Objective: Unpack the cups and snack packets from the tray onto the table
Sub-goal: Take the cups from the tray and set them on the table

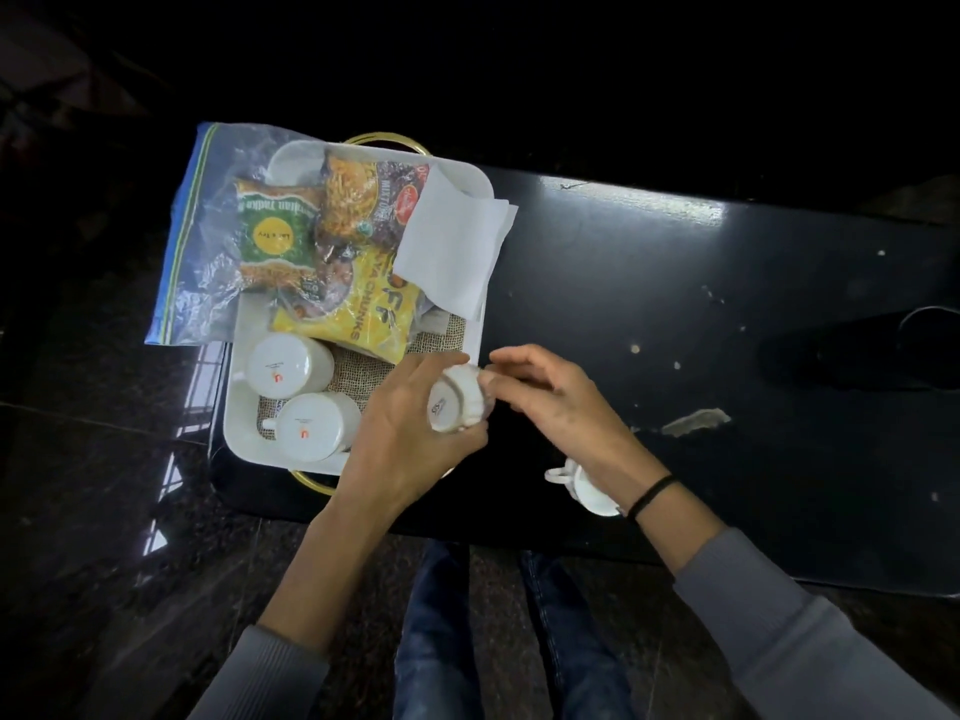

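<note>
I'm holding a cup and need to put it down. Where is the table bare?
For the held cup, the table is bare right of the tray, past the right hand. Nearer the front edge another cup sits by the right wrist. The tray is crowded: two upturned cups, packets, a napkin.

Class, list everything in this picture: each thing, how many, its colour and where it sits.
table: one, black, under everything.
tray: one, white, gold handles, table's left end.
cups in tray: two, white, upside down, near left.
held cup: one, white, above tray's near right edge.
cup on table: one, white, by right wrist.
snack packets: three, green, brown, yellow, tray's far half.
napkins: white, count unclear, tray's far right.
bag: one, clear, blue edge, tray's far left.
mat: one, brown, tray floor.
wristband: one, black, right wrist.
sleeves: two, grey, forearms.
left hand: grips held cup.
right hand: fingertips at held cup.
</note>
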A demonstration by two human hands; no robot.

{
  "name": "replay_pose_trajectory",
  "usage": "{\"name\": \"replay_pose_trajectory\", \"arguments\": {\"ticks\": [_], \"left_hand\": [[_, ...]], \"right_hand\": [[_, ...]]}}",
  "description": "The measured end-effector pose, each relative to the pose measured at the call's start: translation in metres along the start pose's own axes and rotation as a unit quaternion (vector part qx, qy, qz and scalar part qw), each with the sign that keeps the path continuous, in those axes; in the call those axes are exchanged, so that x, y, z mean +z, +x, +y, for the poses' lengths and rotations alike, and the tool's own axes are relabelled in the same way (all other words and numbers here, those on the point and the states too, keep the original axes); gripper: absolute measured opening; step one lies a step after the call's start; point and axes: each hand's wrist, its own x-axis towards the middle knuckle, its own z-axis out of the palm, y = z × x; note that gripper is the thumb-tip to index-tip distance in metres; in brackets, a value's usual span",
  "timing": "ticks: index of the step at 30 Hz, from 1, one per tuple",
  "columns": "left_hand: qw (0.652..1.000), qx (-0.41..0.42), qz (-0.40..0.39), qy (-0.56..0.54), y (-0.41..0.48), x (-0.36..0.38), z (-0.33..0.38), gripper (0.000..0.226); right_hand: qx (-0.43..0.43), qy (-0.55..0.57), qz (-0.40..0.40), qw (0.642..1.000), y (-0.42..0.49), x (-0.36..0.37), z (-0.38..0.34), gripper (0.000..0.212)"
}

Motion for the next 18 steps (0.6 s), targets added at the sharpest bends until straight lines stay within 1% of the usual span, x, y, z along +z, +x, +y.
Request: {"name": "replay_pose_trajectory", "arguments": {"ticks": [2,4,7,9,11,14,16,18], "left_hand": [[0.996,-0.049,0.009,-0.077,0.002,-0.001,0.012,0.059],[0.981,-0.095,-0.003,-0.172,0.006,0.001,0.026,0.056],[0.940,-0.109,-0.040,-0.320,0.012,0.015,0.044,0.054],[0.917,-0.110,-0.071,-0.377,0.016,0.026,0.056,0.053],[0.917,-0.100,-0.108,-0.371,0.020,0.039,0.067,0.053],[0.938,-0.069,-0.159,-0.299,0.026,0.057,0.081,0.055],[0.956,-0.047,-0.178,-0.231,0.028,0.068,0.088,0.057],[0.973,-0.027,-0.185,-0.132,0.026,0.077,0.092,0.055]], "right_hand": [[0.009,0.039,-0.023,0.999,-0.003,-0.013,-0.002,0.039],[0.010,0.067,-0.051,0.996,-0.006,-0.026,-0.003,0.040],[0.015,0.115,-0.071,0.991,-0.014,-0.045,-0.002,0.042],[0.009,0.143,-0.053,0.988,-0.022,-0.061,-0.001,0.042],[-0.005,0.143,-0.018,0.989,-0.033,-0.080,0.002,0.040],[-0.017,0.122,0.049,0.991,-0.051,-0.107,0.013,0.039],[-0.018,0.077,0.101,0.992,-0.065,-0.125,0.026,0.043],[-0.014,-0.010,0.148,0.989,-0.078,-0.139,0.041,0.049]]}}
